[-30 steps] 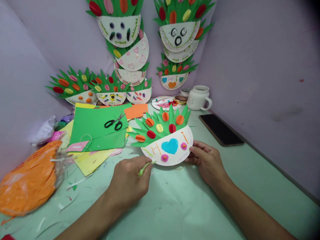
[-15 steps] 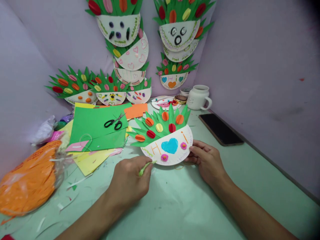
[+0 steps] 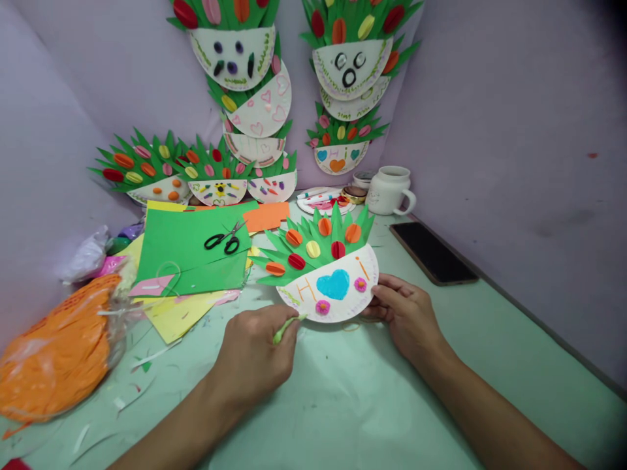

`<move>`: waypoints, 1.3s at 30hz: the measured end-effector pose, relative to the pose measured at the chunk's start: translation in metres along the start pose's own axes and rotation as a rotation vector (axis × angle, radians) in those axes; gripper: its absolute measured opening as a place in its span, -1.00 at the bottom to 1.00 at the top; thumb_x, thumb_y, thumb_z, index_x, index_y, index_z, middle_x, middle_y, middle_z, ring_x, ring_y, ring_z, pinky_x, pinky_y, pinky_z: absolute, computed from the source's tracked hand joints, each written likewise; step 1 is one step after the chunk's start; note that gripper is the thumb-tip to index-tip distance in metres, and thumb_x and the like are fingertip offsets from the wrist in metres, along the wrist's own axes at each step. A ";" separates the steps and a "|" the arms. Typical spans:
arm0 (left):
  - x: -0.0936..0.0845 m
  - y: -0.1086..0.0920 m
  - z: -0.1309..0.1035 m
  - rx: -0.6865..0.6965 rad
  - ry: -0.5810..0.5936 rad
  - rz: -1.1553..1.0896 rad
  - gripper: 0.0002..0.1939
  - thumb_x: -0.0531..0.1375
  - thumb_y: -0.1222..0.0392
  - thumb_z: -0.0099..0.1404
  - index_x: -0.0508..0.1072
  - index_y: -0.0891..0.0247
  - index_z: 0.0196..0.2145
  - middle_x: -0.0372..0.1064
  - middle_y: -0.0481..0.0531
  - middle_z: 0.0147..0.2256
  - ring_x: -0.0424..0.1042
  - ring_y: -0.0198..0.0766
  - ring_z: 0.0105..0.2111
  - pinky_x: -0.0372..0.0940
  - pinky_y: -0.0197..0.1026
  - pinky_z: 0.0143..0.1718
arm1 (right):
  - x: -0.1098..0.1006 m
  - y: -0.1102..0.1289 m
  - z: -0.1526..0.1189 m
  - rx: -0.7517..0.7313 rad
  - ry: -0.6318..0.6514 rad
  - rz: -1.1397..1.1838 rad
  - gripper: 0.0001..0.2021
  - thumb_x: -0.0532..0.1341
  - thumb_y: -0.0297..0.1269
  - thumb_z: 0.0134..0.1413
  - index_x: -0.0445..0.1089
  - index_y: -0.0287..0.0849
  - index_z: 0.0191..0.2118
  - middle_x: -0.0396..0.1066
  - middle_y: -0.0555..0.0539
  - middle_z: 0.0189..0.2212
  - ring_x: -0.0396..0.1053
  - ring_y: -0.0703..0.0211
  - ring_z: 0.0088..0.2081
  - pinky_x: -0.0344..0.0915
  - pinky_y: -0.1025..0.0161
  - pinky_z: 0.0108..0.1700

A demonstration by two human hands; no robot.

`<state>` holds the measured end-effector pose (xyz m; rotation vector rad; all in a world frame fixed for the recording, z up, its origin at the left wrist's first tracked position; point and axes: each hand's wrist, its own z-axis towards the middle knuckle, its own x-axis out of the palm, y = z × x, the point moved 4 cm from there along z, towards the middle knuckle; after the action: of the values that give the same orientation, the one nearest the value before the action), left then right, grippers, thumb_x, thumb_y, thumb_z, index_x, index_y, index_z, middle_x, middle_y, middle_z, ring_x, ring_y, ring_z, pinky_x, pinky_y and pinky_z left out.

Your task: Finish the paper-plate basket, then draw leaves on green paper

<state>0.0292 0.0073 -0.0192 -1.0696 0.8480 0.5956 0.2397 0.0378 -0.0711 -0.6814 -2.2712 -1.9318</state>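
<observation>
A half paper plate [image 3: 313, 297] stands tilted over the table, bearing an orange H, a blue heart, an orange i and two pink flowers. Green paper leaves with red, orange and yellow paper blooms rise from its straight edge. My right hand [image 3: 404, 310] pinches the plate's right rim, thumb in front and fingers partly hidden behind. My left hand [image 3: 259, 346] is closed around a slim light green crayon [image 3: 287, 329]. The crayon's tip is at the plate's lower left rim, near light green squiggles; whether it touches is hard to tell.
Black-handled scissors [image 3: 223, 241] lie on green paper [image 3: 181, 228] at left, near a bag of orange clay [image 3: 59, 352]. A phone [image 3: 434, 254] and a white mug [image 3: 389, 189] are at right. Finished plate crafts [image 3: 218, 191] line the back wall.
</observation>
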 end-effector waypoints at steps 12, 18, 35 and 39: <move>0.002 0.001 0.000 0.029 -0.027 0.025 -0.79 0.06 0.25 0.21 0.49 0.22 -0.46 0.47 0.03 -0.49 0.44 -0.25 -0.48 0.27 -0.29 -0.43 | -0.001 -0.001 0.001 0.005 -0.014 0.007 -0.72 0.32 -0.34 -0.40 0.49 -0.28 -0.39 0.46 -0.01 -0.61 0.36 0.25 -0.61 0.37 0.36 -0.61; 0.003 0.002 0.001 0.023 -0.031 0.042 -0.79 0.06 0.24 0.21 0.50 0.23 -0.44 0.46 0.03 -0.51 0.44 -0.24 -0.49 0.26 -0.28 -0.44 | -0.002 -0.001 -0.001 0.005 -0.007 -0.004 -0.73 0.32 -0.34 -0.39 0.49 -0.28 -0.39 0.47 -0.02 -0.60 0.37 0.25 -0.60 0.40 0.33 -0.58; 0.004 0.001 -0.001 0.049 -0.031 0.047 -0.78 0.06 0.25 0.21 0.51 0.23 -0.39 0.44 0.02 -0.53 0.41 -0.28 -0.53 0.23 -0.31 -0.47 | -0.001 0.000 -0.001 0.012 -0.006 -0.005 -0.73 0.31 -0.34 -0.39 0.49 -0.28 -0.38 0.46 -0.01 -0.61 0.36 0.25 -0.60 0.35 0.37 -0.60; 0.004 -0.001 -0.001 0.060 -0.034 0.037 -0.79 0.06 0.25 0.21 0.51 0.22 -0.41 0.44 0.02 -0.54 0.41 -0.28 -0.53 0.23 -0.32 -0.48 | -0.001 0.000 0.000 0.008 -0.006 -0.006 -0.73 0.31 -0.34 -0.39 0.49 -0.27 -0.39 0.47 -0.01 -0.60 0.36 0.25 -0.60 0.37 0.35 -0.59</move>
<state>0.0315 0.0060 -0.0222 -0.9884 0.8528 0.6140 0.2402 0.0373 -0.0710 -0.6816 -2.2858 -1.9245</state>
